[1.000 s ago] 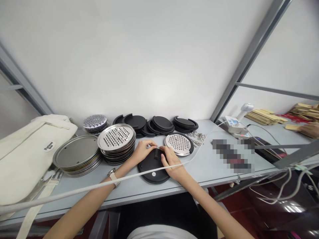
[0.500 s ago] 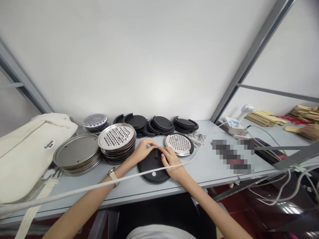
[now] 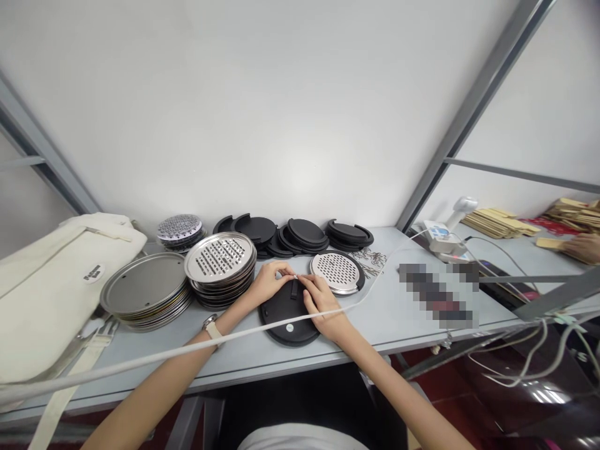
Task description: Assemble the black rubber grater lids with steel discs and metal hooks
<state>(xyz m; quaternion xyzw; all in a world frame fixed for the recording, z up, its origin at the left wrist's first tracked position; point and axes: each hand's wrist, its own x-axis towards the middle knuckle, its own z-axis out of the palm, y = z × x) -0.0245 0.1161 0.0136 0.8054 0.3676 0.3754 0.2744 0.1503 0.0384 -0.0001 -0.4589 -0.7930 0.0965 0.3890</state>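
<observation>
Round matte-black disc (image 3: 282, 312) flat on pale grey tabletop (image 3: 375, 319), left hand (image 3: 269, 284) pinching small shiny metal piece (image 3: 295, 277) at its far edge, right hand (image 3: 324, 307) fingertips meeting there, grip unclear.

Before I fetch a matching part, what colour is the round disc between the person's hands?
The disc is black, with a small whitish round mark; head view.

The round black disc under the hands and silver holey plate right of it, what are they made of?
Round black disc: probably matte plastic, since it barely shines. Round silver perforated plate: likely shiny metal, judging by its glinting rim.
</observation>
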